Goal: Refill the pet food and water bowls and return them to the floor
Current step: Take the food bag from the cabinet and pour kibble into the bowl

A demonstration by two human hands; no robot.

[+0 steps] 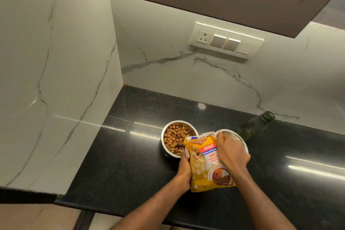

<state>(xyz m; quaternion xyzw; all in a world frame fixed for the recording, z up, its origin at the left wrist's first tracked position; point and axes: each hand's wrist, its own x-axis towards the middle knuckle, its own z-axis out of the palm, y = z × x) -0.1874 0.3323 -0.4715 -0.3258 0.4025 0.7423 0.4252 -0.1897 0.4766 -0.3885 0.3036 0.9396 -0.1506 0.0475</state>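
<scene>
White marble-look wall panels (pixel 56 61) with grey veins, two of them meeting in a corner, at the left and back edges of one polished black stone countertop (pixel 130 164). On the back panel, one cream switch plate (pixel 226 40): one socket, three rocker switches.

Near the middle of the countertop, two round steel bowls. Left one, a steel bowl of brown and tan kibble (pixel 177 137), filled nearly to the rim. Right one, a second steel bowl (pixel 240 140), mostly hidden behind a hand; contents not discernible.

Just in front of both bowls, between them, one yellow dog-food bag with a golden dog printed on it (pixel 207 164), standing roughly upright on the countertop, its crumpled top level with the bowl rims, its upper left corner overlapping the kibble bowl.

Two bare hands, both clamped on that bag. Left hand (pixel 183 171) wrapped around the bag's lower left side, thumb up along the edge. Right hand (pixel 230 152) over the bag's upper right, fingers closed on the bunched top.

Behind the second bowl, toward the back edge, one dark green glass bottle (pixel 255 125), uncapped, mouth open, appearing tilted to the right through the wide lens.
</scene>
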